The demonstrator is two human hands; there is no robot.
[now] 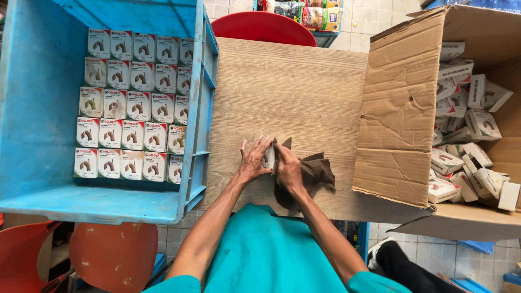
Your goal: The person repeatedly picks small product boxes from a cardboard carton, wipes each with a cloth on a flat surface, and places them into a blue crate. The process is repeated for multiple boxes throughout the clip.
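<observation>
Head view: both hands meet at the near edge of the wooden table (287, 81). Left hand (254, 161) steadies a small white box (268, 157), fingers spread and pressed to its side. Right hand (287, 169) is clenched around a brown cloth (317, 173), held against the same box. Box sits on the table, between the two hands. Blue crate (32, 108) to the left holds neat rows of like boxes (133, 106); cardboard carton (401, 108) to the right holds a loose heap of them. Judgement: to wipe well, the box wants a firm brace from the left hand, turned face by face, with the cloth kept bunched under the palm so no side is missed.
</observation>
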